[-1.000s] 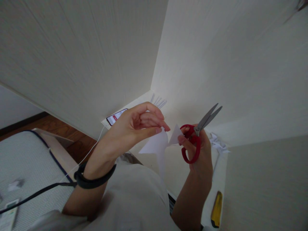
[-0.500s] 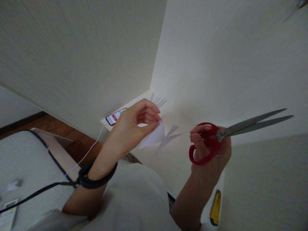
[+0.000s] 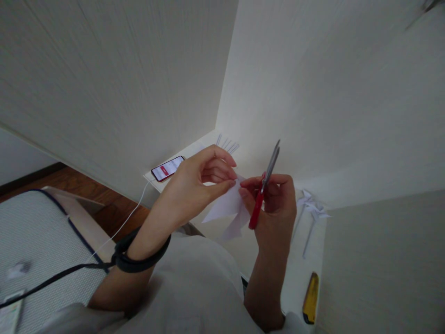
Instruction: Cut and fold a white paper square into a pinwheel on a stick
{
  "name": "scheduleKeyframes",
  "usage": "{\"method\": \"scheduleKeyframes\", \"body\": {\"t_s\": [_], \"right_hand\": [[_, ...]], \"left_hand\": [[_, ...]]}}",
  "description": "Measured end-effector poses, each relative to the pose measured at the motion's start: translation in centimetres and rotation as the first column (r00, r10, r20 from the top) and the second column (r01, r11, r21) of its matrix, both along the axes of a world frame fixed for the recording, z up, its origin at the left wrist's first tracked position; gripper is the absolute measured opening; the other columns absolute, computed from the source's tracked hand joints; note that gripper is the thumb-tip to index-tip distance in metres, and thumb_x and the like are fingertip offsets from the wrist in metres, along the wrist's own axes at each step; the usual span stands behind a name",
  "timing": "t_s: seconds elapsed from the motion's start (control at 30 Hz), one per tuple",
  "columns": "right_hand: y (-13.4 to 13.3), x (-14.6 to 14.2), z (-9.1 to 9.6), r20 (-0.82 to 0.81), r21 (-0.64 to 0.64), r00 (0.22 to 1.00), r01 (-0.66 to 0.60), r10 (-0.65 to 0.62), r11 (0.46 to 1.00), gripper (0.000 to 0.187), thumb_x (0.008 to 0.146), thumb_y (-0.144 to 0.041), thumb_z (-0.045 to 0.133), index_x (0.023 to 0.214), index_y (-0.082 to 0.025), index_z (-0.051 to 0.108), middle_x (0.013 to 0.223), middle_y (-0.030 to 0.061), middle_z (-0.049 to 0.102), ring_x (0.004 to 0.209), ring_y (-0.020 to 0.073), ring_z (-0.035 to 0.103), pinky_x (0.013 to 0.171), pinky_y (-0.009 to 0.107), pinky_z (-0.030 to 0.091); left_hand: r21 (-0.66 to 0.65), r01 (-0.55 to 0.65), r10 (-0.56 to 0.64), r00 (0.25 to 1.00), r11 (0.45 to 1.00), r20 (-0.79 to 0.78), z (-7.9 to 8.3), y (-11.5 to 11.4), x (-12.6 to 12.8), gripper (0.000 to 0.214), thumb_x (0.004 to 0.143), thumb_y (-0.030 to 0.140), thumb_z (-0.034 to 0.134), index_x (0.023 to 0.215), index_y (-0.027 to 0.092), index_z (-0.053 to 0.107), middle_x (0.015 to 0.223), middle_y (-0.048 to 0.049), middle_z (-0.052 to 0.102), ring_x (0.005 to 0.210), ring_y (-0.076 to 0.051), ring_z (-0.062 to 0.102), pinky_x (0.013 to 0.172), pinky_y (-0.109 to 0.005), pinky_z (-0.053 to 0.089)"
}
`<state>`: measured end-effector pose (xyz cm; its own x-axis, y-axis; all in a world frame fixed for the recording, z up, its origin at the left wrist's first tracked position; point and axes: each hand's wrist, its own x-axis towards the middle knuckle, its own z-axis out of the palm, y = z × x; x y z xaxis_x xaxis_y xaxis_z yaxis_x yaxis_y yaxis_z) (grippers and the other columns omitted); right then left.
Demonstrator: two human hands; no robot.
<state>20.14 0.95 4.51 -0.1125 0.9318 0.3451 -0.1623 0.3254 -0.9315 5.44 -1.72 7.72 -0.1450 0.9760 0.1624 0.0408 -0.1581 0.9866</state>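
Observation:
My left hand (image 3: 198, 183) pinches a folded piece of white paper (image 3: 227, 208) between thumb and fingers, held up over a white desk (image 3: 295, 278). My right hand (image 3: 274, 204) grips red-handled scissors (image 3: 262, 190), blades pointing up and nearly closed. Its fingertips touch the paper's right edge, close against my left fingertips. A black strap circles my left wrist (image 3: 139, 257).
A phone (image 3: 168, 168) with a lit screen lies at the desk's far left corner, a white cable running from it. Thin sticks (image 3: 227, 144) lie in the corner. White paper pinwheels (image 3: 311, 211) and a yellow utility knife (image 3: 310, 297) lie at right. White walls enclose the desk.
My right hand swung out to the right with the scissors blades pointing sideways, then came back to the paper with the blades now upright. My left hand has kept its pinch on the paper.

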Motion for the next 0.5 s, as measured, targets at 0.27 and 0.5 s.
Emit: {"method": "scheduleKeyframes", "body": {"t_s": [0.27, 0.5], "right_hand": [[0.06, 0.12, -0.29, -0.055, -0.041, 0.996, -0.069, 0.067, 0.997, 0.034, 0.072, -0.003, 0.072, 0.088, -0.026, 0.053, 0.078, -0.0084, 0.067, 0.072, 0.0085, 0.064, 0.069, 0.021, 0.051], [-0.06, 0.18, -0.2, -0.088, -0.08, 0.991, -0.109, 0.102, 0.991, 0.032, 0.073, -0.005, 0.072, 0.086, -0.026, 0.052, 0.079, -0.0078, 0.064, 0.07, 0.0082, 0.061, 0.064, 0.02, 0.049]], "left_hand": [[-0.028, 0.051, -0.05, 0.998, 0.998, 0.032, 0.4, -0.06, 0.11, 0.023, 0.07, 0.008, 0.071, 0.086, 0.018, 0.058, 0.072, 0.0038, 0.068, 0.068, -0.01, 0.067, 0.066, -0.02, 0.053], [-0.047, 0.06, -0.06, 0.998, 0.997, 0.006, 0.7, -0.12, 0.12, 0.022, 0.071, 0.008, 0.071, 0.087, 0.017, 0.059, 0.072, 0.0039, 0.066, 0.067, -0.009, 0.065, 0.065, -0.019, 0.053]]}}
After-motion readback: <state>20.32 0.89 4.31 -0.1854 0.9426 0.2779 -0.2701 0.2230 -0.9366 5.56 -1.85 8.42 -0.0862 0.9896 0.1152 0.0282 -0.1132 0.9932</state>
